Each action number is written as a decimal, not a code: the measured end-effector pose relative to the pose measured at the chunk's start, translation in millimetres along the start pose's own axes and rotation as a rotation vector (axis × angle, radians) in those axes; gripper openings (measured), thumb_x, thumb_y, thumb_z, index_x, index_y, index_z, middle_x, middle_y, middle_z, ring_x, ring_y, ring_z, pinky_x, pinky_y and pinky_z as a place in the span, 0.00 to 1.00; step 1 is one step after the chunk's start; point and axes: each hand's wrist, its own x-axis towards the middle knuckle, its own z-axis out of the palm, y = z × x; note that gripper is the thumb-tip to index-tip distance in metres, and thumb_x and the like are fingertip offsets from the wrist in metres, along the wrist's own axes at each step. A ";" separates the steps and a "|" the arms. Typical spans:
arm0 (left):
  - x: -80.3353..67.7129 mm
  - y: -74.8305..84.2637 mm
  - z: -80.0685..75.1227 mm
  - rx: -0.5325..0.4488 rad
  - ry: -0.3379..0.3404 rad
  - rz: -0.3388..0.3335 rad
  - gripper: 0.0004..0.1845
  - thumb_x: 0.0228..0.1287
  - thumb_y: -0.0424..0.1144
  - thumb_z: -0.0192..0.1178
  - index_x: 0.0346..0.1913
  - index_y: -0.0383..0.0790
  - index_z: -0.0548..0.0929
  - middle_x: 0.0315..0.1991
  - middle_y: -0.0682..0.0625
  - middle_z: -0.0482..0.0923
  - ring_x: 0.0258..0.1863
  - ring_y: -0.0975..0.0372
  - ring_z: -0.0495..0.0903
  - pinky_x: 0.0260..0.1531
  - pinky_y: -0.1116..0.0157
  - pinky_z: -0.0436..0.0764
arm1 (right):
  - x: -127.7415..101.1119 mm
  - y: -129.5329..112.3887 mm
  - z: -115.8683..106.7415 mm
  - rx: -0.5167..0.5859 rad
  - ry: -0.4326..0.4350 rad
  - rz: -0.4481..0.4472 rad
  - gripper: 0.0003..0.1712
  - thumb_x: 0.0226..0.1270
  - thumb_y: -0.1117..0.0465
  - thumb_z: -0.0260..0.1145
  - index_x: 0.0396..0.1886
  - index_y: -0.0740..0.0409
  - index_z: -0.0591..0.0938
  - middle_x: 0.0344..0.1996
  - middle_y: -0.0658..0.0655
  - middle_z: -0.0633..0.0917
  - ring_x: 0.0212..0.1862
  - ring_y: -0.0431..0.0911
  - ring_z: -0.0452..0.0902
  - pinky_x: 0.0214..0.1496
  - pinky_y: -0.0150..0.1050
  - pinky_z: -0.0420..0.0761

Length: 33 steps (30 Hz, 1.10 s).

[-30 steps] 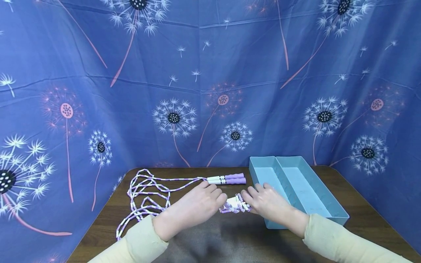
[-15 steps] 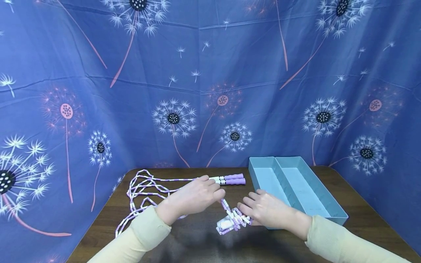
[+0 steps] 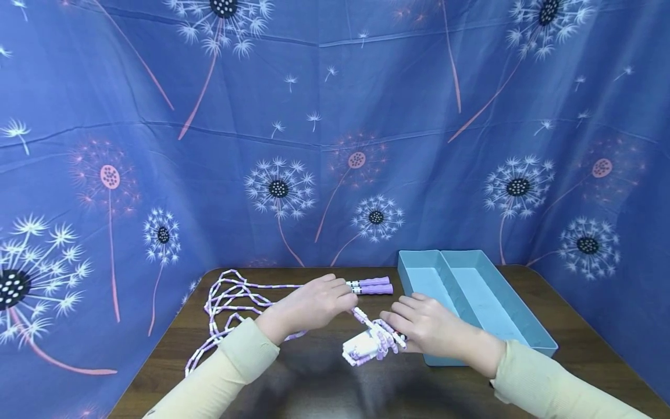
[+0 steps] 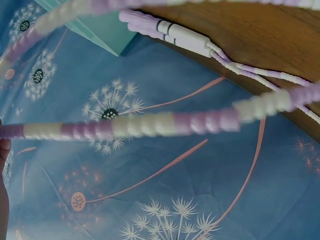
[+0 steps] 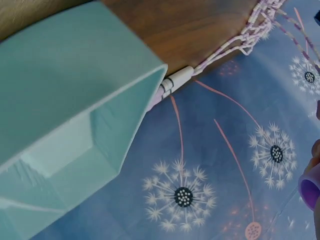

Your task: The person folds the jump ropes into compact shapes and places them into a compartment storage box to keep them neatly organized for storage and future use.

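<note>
Rope point(image 3: 361, 317) taut between hands, slanting left-up

Landmark: tray point(image 3: 528, 340), on table point(image 3: 173, 343), right side. Handles point(image 3: 373, 286) just left of tray's far corner, side by side. Rope loops point(image 3: 230, 302) well left of tray, near far-left table edge. Bundle point(image 3: 366, 347) left of tray's near end, between left hand point(image 3: 309, 302) and right hand point(image 3: 426, 326). Backdrop point(image 3: 335, 128) behind tray.

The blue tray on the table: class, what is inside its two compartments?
Both compartments of the blue tray look bare in the head view. The right hand covers the near end of the left compartment, so that corner cannot be checked.
</note>
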 end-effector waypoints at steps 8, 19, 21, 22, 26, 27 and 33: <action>-1.4 -2.7 5.7 -0.064 -0.015 -0.054 0.07 0.71 0.38 0.44 0.34 0.43 0.69 0.28 0.57 0.72 0.30 0.64 0.71 0.33 0.68 0.70 | -0.7 2.2 -2.2 0.039 0.049 0.045 0.23 0.70 0.47 0.50 0.38 0.61 0.80 0.28 0.50 0.80 0.28 0.44 0.76 0.28 0.36 0.76; -9.0 -8.7 14.2 -0.057 -0.012 -0.095 0.05 0.69 0.36 0.44 0.33 0.42 0.68 0.27 0.55 0.67 0.28 0.62 0.69 0.32 0.67 0.70 | -2.2 6.2 -10.0 0.012 0.085 0.073 0.25 0.70 0.44 0.50 0.38 0.61 0.81 0.29 0.51 0.82 0.30 0.43 0.78 0.29 0.38 0.76; -11.7 -9.2 15.4 -0.070 -0.023 -0.114 0.05 0.68 0.34 0.45 0.33 0.42 0.67 0.27 0.55 0.66 0.27 0.62 0.68 0.32 0.67 0.70 | -3.3 7.2 -12.0 0.008 0.102 0.085 0.24 0.70 0.45 0.50 0.38 0.61 0.81 0.29 0.52 0.82 0.30 0.44 0.78 0.29 0.40 0.77; -12.5 -8.9 16.0 -0.080 -0.032 -0.122 0.05 0.68 0.34 0.45 0.33 0.42 0.67 0.27 0.55 0.66 0.27 0.62 0.68 0.32 0.67 0.69 | -3.7 7.8 -12.9 0.011 0.112 0.089 0.24 0.70 0.45 0.50 0.37 0.61 0.81 0.29 0.52 0.82 0.30 0.44 0.78 0.29 0.40 0.77; -13.7 -4.9 19.1 -0.107 -0.061 -0.144 0.04 0.68 0.32 0.45 0.34 0.41 0.66 0.26 0.55 0.66 0.26 0.62 0.67 0.32 0.67 0.69 | -2.7 9.2 -15.5 0.033 0.149 0.112 0.26 0.70 0.44 0.51 0.37 0.62 0.82 0.29 0.53 0.83 0.29 0.45 0.79 0.29 0.40 0.78; -14.5 -4.0 20.7 -0.112 -0.068 -0.158 0.04 0.67 0.31 0.46 0.34 0.41 0.66 0.25 0.54 0.66 0.26 0.62 0.67 0.31 0.67 0.69 | -1.3 9.1 -16.0 0.042 0.163 0.120 0.26 0.70 0.44 0.51 0.37 0.63 0.82 0.28 0.53 0.83 0.28 0.45 0.79 0.29 0.40 0.78; -20.2 3.8 29.2 -0.169 -0.136 -0.257 0.08 0.63 0.32 0.53 0.32 0.42 0.65 0.20 0.56 0.63 0.21 0.63 0.63 0.28 0.66 0.69 | 6.2 6.2 -20.4 0.074 0.173 0.199 0.27 0.70 0.44 0.52 0.37 0.65 0.80 0.28 0.53 0.82 0.29 0.45 0.79 0.30 0.39 0.79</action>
